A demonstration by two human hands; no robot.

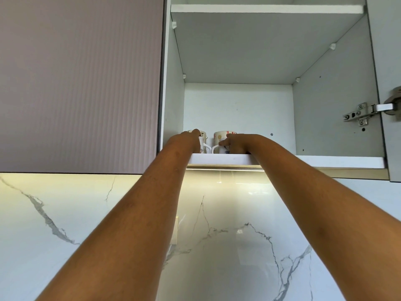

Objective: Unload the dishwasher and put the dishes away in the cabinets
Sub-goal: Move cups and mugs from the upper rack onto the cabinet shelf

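Reaching up from below, two bare forearms enter an open white wall cabinet (pixel 238 109); the head view looks steeply upward.

- The left hand (pixel 191 141) is on the left mug (pixel 202 136), a white ceramic mug with small printed figures. Its fingers curl over the rim and grasp it.
- The right hand (pixel 235 143) wraps the side of the right mug (pixel 219 135), a matching white printed ceramic mug. The thumb lies by the handle, so this hand is also grasping.
- Both mugs stand upright on the white bottom shelf (pixel 314 160), at its left end near the front edge. They sit just beside each other with their handles turned inward, close together.
- A second white shelf (pixel 267 8) sits higher up.
- A steel hinge (pixel 360 114) is fixed to the right inner wall and carries the open grey door (pixel 390 61).
- Left of the cabinet is a closed ribbed mauve door (pixel 80 83).
- A lit strip (pixel 223 169) glows under the cabinet, above a glossy white backsplash with grey marble veins (pixel 217 235).
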